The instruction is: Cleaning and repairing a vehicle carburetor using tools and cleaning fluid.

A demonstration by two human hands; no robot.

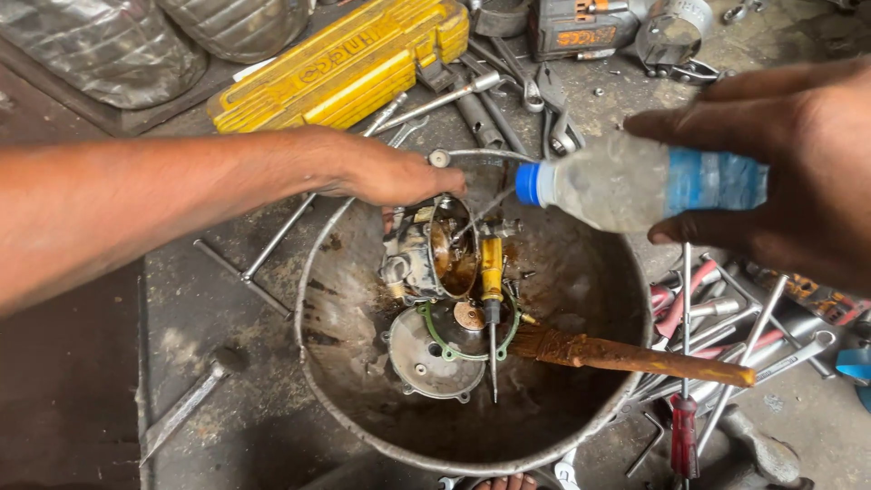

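Observation:
My left hand grips the top of a dirty metal carburetor body, held tilted over a round metal basin. My right hand holds a clear plastic bottle with a blue cap and blue label, lying on its side with the cap pointing at the carburetor. Inside the basin lie a round metal cover with a green gasket, a yellow-handled screwdriver and a rusty-handled brush that leans on the right rim.
A yellow plastic tool case lies at the back. Wrenches and socket bars are scattered behind the basin. More spanners, pliers and a red-handled screwdriver lie right of it. A long T-bar rests left.

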